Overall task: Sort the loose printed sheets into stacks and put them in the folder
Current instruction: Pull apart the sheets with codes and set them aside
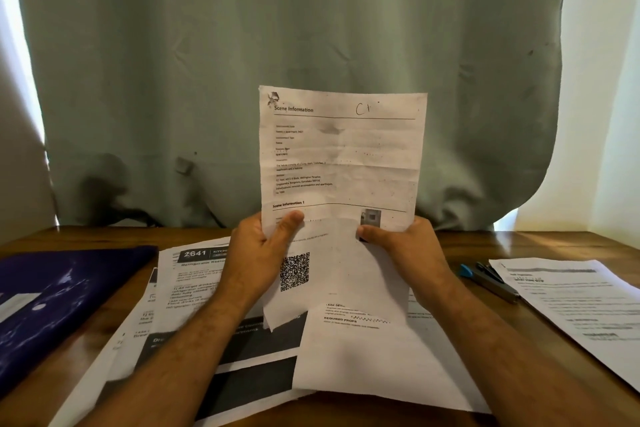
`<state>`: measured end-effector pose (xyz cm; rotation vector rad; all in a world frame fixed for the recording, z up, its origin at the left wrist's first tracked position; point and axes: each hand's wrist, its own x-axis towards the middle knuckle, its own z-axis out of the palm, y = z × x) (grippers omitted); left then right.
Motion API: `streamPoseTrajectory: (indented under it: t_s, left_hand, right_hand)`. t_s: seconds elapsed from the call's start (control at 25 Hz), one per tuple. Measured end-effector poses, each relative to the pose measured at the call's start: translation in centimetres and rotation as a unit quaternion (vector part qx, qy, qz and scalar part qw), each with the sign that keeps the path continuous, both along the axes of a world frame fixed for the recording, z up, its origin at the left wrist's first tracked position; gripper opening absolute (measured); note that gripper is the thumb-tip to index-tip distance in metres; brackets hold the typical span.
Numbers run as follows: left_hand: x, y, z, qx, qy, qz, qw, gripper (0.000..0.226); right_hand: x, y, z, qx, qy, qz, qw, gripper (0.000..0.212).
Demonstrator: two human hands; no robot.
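Left hand [258,253]: we see it gripping the lower left edge of the raised sheet, thumb pressed across the front.
Right hand [403,246]: it grips the lower right edge of the same sheet, thumb on the front near a small printed photo.
Held sheet [341,163]: creased, upright above the table, headed "Scene Information", with a QR code low down and a handwritten mark at the top right.
Loose sheets [214,291]: we find them fanned and overlapping on the wooden table [485,246] beneath our forearms, the top left one marked "2641".
Folder [65,295]: dark blue, lying flat at the left, touching the fanned sheets.
Separate stack [575,305]: printed pages at the right.
Stapler [491,279]: blue-tipped, just beside that stack.
Curtain [277,45]: grey-green, hanging behind the table.
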<state>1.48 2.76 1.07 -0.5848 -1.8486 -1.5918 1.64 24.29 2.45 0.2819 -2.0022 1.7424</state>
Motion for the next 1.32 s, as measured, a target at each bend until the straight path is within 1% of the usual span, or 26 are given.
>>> streamPoseTrajectory:
  t_s: [0.08,0.16,0.24,0.32,0.36,0.4,0.48,0.56,0.64,0.68,0.76,0.84,0.88,0.96,1.0,1.08,1.16,1.32]
  left_hand:
    - [-0.2,-0.2,0.1,0.020,-0.008,-0.021,1.000,0.017]
    - [-0.3,-0.5,0.7,0.060,-0.038,-0.052,0.996,0.013]
    - [-0.6,-0.8,1.0,0.085,-0.110,-0.067,0.988,0.022]
    - [-0.8,-1.0,0.6,0.077,-0.199,-0.068,0.975,0.026]
    - [-0.8,-1.1,0.3,0.066,-0.240,-0.076,0.966,0.024]
    - [-0.9,-1.1,0.0,0.055,-0.279,-0.090,0.954,0.023]
    - [-0.9,-1.1,-0.5,0.025,-0.358,-0.131,0.924,0.028]
    - [-0.9,-1.3,-0.9,-0.009,-0.429,-0.172,0.887,0.041]
    - [-1.1,-1.5,-1.2,-0.032,-0.473,-0.193,0.859,0.049]
    - [-1.3,-1.6,-1.3,-0.039,-0.478,-0.192,0.856,0.049]
    - [-1.7,-1.7,-1.5,-0.022,-0.458,-0.175,0.871,0.051]
    - [-2.1,-1.9,-1.4,0.042,-0.438,-0.141,0.887,0.051]
    - [-2.2,-1.9,-1.4,0.073,-0.432,-0.124,0.890,0.048]
    - [-2.2,-2.1,-1.2,0.112,-0.424,-0.095,0.894,0.033]
    - [-2.1,-2.1,-1.2,0.121,-0.418,-0.083,0.897,0.026]
    - [-2.1,-2.0,-1.3,0.133,-0.403,-0.068,0.903,0.019]
    - [-2.0,-1.7,-1.4,0.139,-0.396,-0.066,0.905,0.018]
    - [-1.9,-0.9,-1.8,0.128,-0.401,-0.077,0.904,0.021]
  right_hand:
    - [0.2,0.3,0.4,-0.006,0.009,0.007,1.000,0.025]
    - [0.5,0.7,1.0,-0.024,0.024,0.038,0.999,0.024]
    - [0.7,1.1,1.4,-0.051,0.016,0.071,0.996,0.022]
    - [0.7,1.4,1.3,-0.055,-0.011,0.056,0.997,0.015]
    - [0.6,1.6,1.2,-0.048,-0.030,0.029,0.998,0.014]
    - [0.4,1.9,1.1,-0.039,-0.057,-0.003,0.998,0.017]
    - [-0.2,2.6,0.8,-0.042,-0.136,-0.059,0.988,0.026]
    - [-0.9,3.1,0.2,-0.068,-0.202,-0.082,0.974,0.029]
    - [-1.3,3.4,-0.6,-0.068,-0.240,-0.081,0.965,0.030]
    - [-1.4,3.4,-1.0,-0.067,-0.250,-0.074,0.963,0.030]
    - [-1.5,3.2,-1.6,-0.071,-0.257,-0.045,0.963,0.027]
    - [-1.4,2.7,-1.8,-0.058,-0.274,-0.017,0.960,0.025]
    - [-1.3,2.4,-1.9,-0.050,-0.284,-0.003,0.957,0.026]
    - [-1.2,1.8,-2.0,-0.043,-0.310,0.034,0.949,0.028]
    - [-1.0,1.5,-2.0,-0.043,-0.321,0.049,0.945,0.029]
    - [-1.0,1.3,-2.0,-0.040,-0.327,0.060,0.942,0.031]
    - [-0.8,1.3,-1.9,-0.035,-0.311,0.042,0.949,0.033]
    - [-1.1,1.3,-1.4,-0.024,-0.264,-0.042,0.963,0.038]
